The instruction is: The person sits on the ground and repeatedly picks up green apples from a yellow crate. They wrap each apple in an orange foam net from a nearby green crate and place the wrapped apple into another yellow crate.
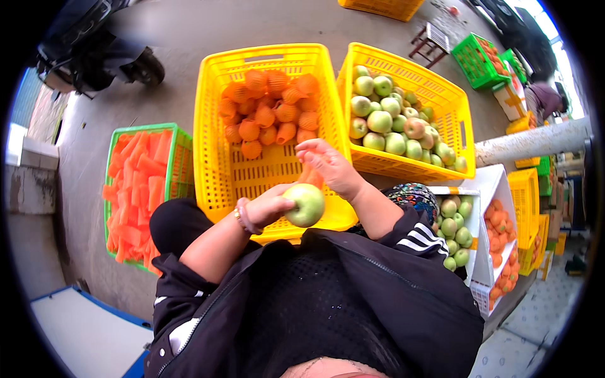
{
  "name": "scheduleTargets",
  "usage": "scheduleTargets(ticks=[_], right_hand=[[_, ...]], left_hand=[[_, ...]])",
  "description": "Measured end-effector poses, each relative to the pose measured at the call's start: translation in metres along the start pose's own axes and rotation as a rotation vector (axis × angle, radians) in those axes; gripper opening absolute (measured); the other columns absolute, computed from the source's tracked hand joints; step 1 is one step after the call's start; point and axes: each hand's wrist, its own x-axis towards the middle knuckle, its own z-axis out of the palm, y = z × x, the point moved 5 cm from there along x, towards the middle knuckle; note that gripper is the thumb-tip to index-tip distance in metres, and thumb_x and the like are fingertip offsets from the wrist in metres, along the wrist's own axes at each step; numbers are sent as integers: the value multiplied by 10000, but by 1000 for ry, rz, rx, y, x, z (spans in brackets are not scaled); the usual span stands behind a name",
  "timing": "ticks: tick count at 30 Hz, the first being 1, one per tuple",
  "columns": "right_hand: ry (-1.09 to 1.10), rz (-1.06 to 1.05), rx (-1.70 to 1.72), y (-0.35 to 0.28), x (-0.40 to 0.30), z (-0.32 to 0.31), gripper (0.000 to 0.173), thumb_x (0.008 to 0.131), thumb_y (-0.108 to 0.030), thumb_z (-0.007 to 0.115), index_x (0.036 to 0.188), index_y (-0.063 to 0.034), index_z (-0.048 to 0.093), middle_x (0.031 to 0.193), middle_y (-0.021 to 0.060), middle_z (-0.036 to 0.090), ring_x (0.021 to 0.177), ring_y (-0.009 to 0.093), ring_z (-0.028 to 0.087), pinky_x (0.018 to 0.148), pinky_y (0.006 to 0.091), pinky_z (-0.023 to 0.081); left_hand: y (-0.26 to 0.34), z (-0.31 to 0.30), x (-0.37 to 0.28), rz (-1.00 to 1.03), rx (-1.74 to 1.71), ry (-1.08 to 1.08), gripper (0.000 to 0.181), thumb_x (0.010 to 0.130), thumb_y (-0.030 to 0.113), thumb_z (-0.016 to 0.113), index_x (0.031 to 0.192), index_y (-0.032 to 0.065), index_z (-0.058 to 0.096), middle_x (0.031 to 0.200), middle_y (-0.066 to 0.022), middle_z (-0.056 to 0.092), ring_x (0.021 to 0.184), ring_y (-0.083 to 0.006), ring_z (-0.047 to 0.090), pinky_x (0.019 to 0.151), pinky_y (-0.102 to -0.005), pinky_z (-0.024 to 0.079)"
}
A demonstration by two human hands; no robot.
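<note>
My left hand (pixel 268 209), with bracelets at its wrist, grips a pale green apple (pixel 305 206) in front of my chest. Just beyond the apple, an orange foam net sleeve (pixel 310 176) spans the gap between my hands. My right hand (pixel 333 171) has its curled fingers at that sleeve; part of the grip is hidden. Below both hands is a yellow plastic crate (pixel 264 174), its far half piled with apples in orange foam nets (pixel 264 113). To the right, a tilted yellow crate (pixel 401 163) holds many loose green apples (pixel 390 106).
At left stands a green crate (pixel 172 126) heaped with flat orange foam sleeves (pixel 137 189). White foam boxes (pixel 491 182) with fruit sit at my right. A metal pole (pixel 534 141), a small stool (pixel 432 41) and a bent-over person (pixel 546 101) are farther right. A vehicle wheel (pixel 149 66) is upper left.
</note>
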Motion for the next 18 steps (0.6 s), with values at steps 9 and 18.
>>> scheduleTargets(ticks=[9, 18], right_hand=[[-188, 349, -270, -4, 11, -57, 164, 899, -192, 671, 950, -66, 579, 769, -4, 593, 667, 73, 553, 613, 237, 482], [-525, 262, -1050, 70, -12, -19, 804, 789, -375, 755, 1421, -104, 338, 1478, 239, 290, 1283, 398, 431, 1068, 392, 380]], left_hand=[[-9, -25, 1, -35, -23, 151, 821, 722, 481, 721, 1313, -25, 457, 1195, -133, 594, 1061, -221, 605, 925, -341, 482], [7, -78, -2, 252, -157, 608, 621, 837, 395, 619, 1311, 20, 474, 1307, -131, 544, 1215, -221, 499, 1067, -376, 343]])
